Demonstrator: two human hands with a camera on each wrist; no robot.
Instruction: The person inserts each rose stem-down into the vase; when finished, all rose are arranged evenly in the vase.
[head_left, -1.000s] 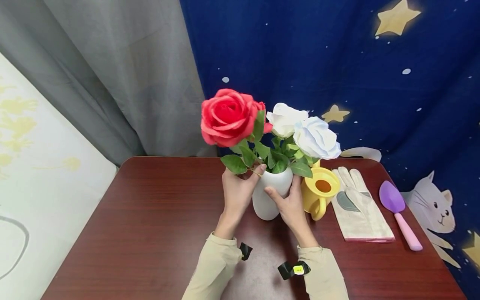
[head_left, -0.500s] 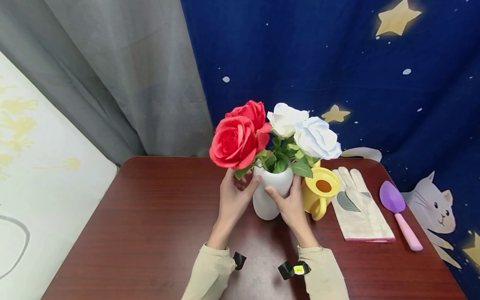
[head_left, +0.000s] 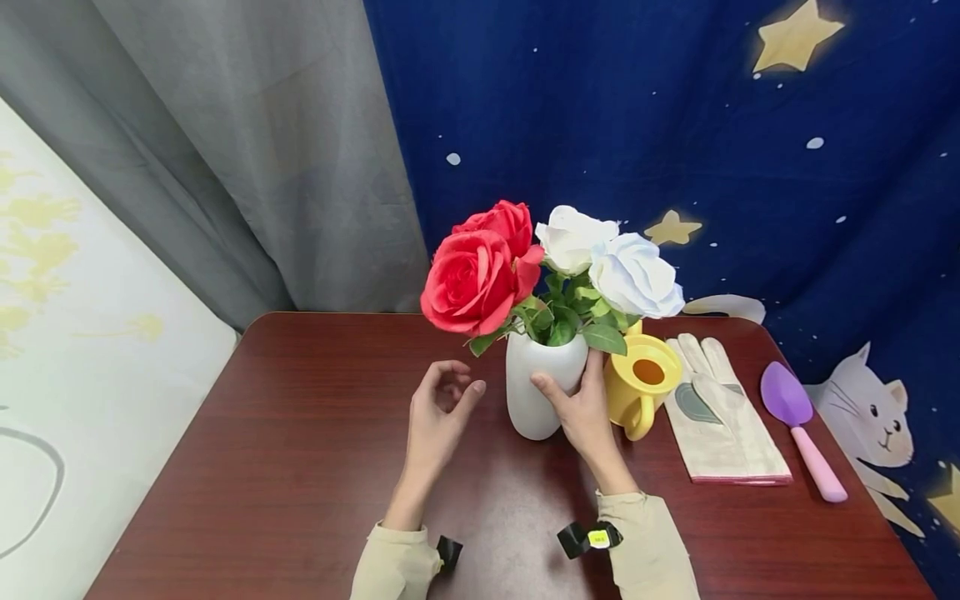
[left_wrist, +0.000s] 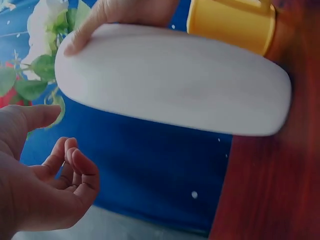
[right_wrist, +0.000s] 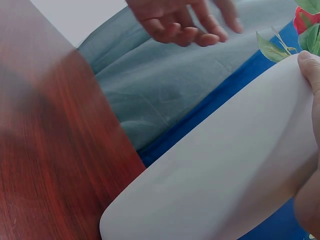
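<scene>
A white vase point(head_left: 536, 392) stands upright on the dark red-brown table point(head_left: 300, 467). Out of its mouth rise two red roses point(head_left: 472, 279) leaning left and two white roses point(head_left: 633, 275) leaning right, with green leaves point(head_left: 558, 323) around the rim. My right hand point(head_left: 588, 408) grips the vase's right side, thumb across its front; in the right wrist view the thumb point(right_wrist: 310, 70) presses near the rim. Left of the vase, my left hand point(head_left: 442, 412) is held apart from it with loosely bent fingers and nothing between them, as the left wrist view also shows.
A yellow watering can point(head_left: 641, 379) stands close to the right of the vase. Beyond it lie a pair of pale work gloves point(head_left: 723, 425) and a purple trowel with a pink handle point(head_left: 813, 462). Grey and blue curtains point(head_left: 600, 100) hang behind the table.
My left hand has let go of the red rose stem and drawn back down and left. The red roses have dropped lower into the vase. My right hand has stayed on the vase.
</scene>
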